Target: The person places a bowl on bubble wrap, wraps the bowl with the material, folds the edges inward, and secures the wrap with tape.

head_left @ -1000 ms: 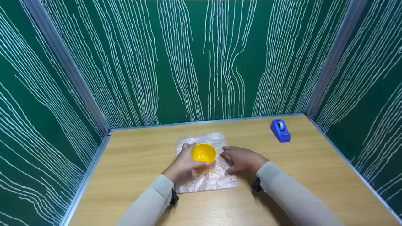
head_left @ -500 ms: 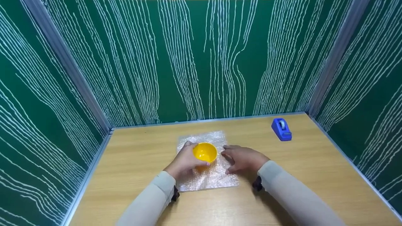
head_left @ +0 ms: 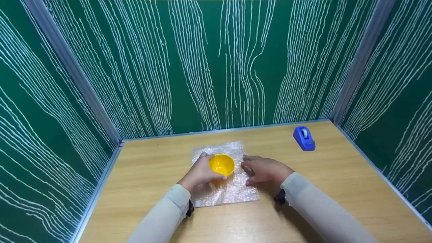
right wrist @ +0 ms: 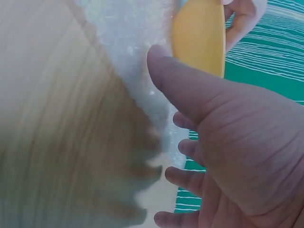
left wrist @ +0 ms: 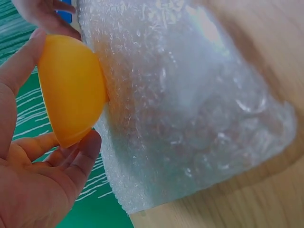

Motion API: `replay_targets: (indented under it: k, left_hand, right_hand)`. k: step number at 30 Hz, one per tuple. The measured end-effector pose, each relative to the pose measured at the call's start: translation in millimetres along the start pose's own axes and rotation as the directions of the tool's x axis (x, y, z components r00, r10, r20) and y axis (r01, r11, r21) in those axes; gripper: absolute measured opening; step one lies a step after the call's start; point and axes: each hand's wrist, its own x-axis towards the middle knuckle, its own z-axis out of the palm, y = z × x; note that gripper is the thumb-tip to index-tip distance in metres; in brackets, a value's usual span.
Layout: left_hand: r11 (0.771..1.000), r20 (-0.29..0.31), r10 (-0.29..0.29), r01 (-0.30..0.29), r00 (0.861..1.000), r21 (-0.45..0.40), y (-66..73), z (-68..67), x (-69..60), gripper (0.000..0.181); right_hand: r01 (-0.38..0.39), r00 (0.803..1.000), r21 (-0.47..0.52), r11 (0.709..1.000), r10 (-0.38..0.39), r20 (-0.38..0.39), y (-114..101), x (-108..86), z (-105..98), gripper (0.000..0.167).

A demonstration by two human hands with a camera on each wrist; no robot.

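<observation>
- Left hand [head_left: 199,172] grips the yellow bowl [head_left: 222,164] between thumb and fingers, probably to steady it on the bubble wrap [head_left: 233,193].
- Right hand [head_left: 267,169], holding nothing, has its fingers spread at the wrap's right edge; contact is unclear.
- Blue tape dispenser [head_left: 304,139] sits well right of the wrap, seemingly out of the way.

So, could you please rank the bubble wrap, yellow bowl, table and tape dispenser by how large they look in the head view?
1. Table
2. Bubble wrap
3. Yellow bowl and tape dispenser: too alike to rank
</observation>
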Motion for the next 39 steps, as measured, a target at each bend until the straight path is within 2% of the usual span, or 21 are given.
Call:
replay_targets:
  k: [5,11,19,23,29,34,39]
  left_hand:
    - [1.0,-0.006,-0.014,0.014,1.0,-0.001,1.9,-0.2,2.6,0.096]
    - [1.0,-0.009,-0.025,0.025,1.0,-0.009,3.4,-0.2,4.1,0.097]
    - [1.0,-0.01,-0.007,0.007,1.0,-0.018,3.5,1.0,2.8,0.096]
    - [1.0,-0.02,-0.014,0.014,1.0,-0.019,3.0,1.6,1.3,0.1]
    - [0.999,-0.024,-0.028,0.027,0.999,-0.019,2.9,2.8,-0.3,0.102]
    - [0.999,-0.025,-0.038,0.037,0.999,-0.036,2.5,3.0,-0.2,0.1]
    - [0.999,-0.023,-0.023,0.022,0.999,-0.037,0.8,3.2,-0.4,0.1]
  right_hand:
    - [0.02,0.999,-0.025,0.999,-0.021,-0.025,-3.7,-9.7,-9.8,0.069]
    - [0.099,0.993,-0.103,0.99,-0.104,-0.046,-7.8,-16.5,-11.3,0.054]
    - [0.156,0.986,-0.068,0.985,-0.159,-0.043,-19.6,-28.7,-9.9,0.039]
    - [0.181,0.982,-0.072,0.981,-0.184,-0.031,-22.8,-33.0,-6.4,0.037]
    - [0.181,0.983,-0.072,0.981,-0.182,-0.013,-19.5,-34.1,0.5,0.038]
    - [0.182,0.983,-0.079,0.98,-0.181,0.017,-15.2,-31.9,5.5,0.046]
    - [0.156,0.987,-0.072,0.985,-0.153,0.051,-15.5,-30.2,5.9,0.051]
